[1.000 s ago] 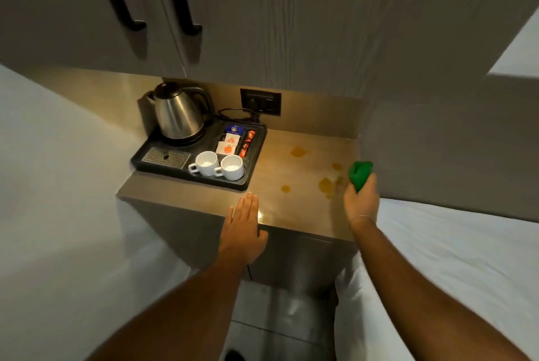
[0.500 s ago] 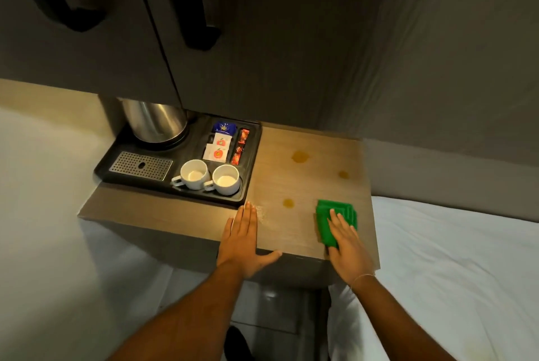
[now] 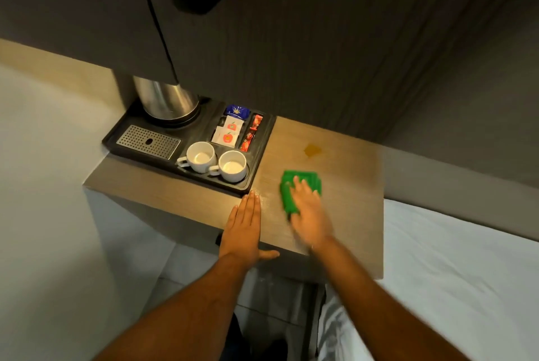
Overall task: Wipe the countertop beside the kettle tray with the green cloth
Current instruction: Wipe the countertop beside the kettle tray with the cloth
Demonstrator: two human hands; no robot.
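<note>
The folded green cloth point(image 3: 302, 185) lies flat on the wooden countertop point(image 3: 350, 200), just right of the black kettle tray point(image 3: 256, 177). My right hand point(image 3: 310, 215) presses down on the cloth with fingers spread and looks motion-blurred. My left hand point(image 3: 243, 223) rests flat and open on the counter's front edge, below the tray's right corner, thumb over the edge. One yellowish stain point(image 3: 312, 150) shows on the counter behind the cloth.
The tray holds a steel kettle point(image 3: 166, 101), a metal drip grate point(image 3: 148, 142), two white cups point(image 3: 217, 161) and sachets point(image 3: 233, 130). A dark wall cupboard point(image 3: 262, 40) hangs low over the counter. A white bed point(image 3: 466, 273) borders the counter on the right.
My right hand has slid the cloth left and a little forward across the counter; the stains near the front are no longer visible. The left hand has stayed put. The view moved closer.
</note>
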